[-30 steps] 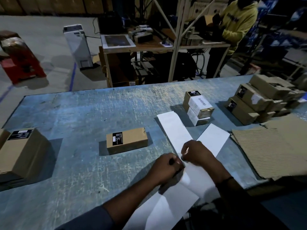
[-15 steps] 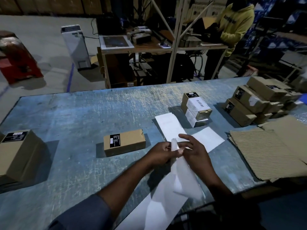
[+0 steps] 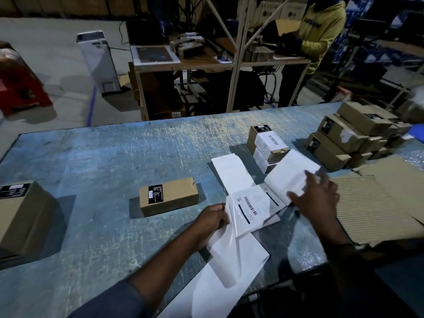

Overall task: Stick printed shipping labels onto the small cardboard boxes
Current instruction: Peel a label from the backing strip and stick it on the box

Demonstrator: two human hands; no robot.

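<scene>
A long white label strip (image 3: 231,255) lies folded across the blue table's near edge. One printed shipping label (image 3: 252,207) with a barcode faces up on it. My left hand (image 3: 213,220) pinches the strip's left edge beside that label. My right hand (image 3: 317,198), blurred, has its fingers spread on a turned-over white section (image 3: 290,177) of the strip. A small cardboard box (image 3: 168,196) with a black sticker lies left of my hands, apart from them. Two stacked small boxes (image 3: 268,145) carrying white labels stand behind the strip.
A pile of several small boxes (image 3: 339,138) sits at the right, with corrugated cardboard sheets (image 3: 378,203) in front. A larger box (image 3: 20,214) stands at the table's left edge. Beyond the table (image 3: 103,157), a person in a yellow hoodie (image 3: 321,26) works at a bench.
The strip has been unfolded and flipped, so a printed label now faces up. My right hand moved right and opened over the sheet. My left hand shifted left along the strip's edge.
</scene>
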